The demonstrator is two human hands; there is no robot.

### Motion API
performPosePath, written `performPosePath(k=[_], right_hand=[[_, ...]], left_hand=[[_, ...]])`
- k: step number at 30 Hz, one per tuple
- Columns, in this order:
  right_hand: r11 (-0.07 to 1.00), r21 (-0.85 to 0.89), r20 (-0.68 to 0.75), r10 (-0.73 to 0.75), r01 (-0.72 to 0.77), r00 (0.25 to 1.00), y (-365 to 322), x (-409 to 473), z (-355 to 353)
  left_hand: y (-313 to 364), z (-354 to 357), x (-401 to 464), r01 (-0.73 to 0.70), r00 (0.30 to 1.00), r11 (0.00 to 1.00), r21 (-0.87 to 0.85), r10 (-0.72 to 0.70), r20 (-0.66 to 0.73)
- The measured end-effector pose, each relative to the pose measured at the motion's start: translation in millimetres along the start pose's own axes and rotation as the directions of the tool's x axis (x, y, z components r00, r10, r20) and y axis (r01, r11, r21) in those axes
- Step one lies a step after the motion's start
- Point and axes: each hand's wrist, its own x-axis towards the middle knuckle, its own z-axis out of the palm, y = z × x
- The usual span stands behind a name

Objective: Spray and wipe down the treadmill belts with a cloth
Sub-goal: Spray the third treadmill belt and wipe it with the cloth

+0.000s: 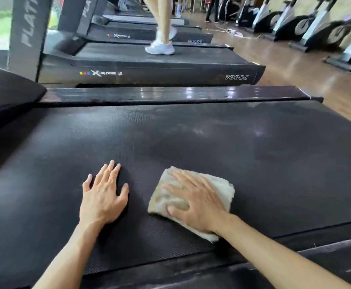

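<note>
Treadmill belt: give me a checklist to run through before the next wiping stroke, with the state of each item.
1. Cloth lies flat on the treadmill belt: ok.
2. Right hand presses on the cloth with straight, spread fingers: ok.
3. Left hand rests flat on the belt beside the cloth, apart from it: ok.
4. Path to the right of the cloth free of things: ok; only bare belt with pale smears shows.
5. Belt already sprayed: cannot tell; no spray bottle is in view.
6. This belt stopped: cannot tell from one picture; a person's feet are on the next treadmill, not this one.
</note>
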Motion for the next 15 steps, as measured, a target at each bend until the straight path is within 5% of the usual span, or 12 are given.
performPosePath(k=[8,15], right_hand=[[0.951,-0.055,-0.057,0.300,-0.303,0.952,36,70,-17],[1.000,-0.004,-0.016,0.008,-0.008,1.000,4,20,-3]], left_hand=[[0,3,2,-0.012,1.000,0.998,0.064,0.012,-0.003],[-3,4,3,-0.017,1.000,0.998,0.064,0.017,-0.001]])
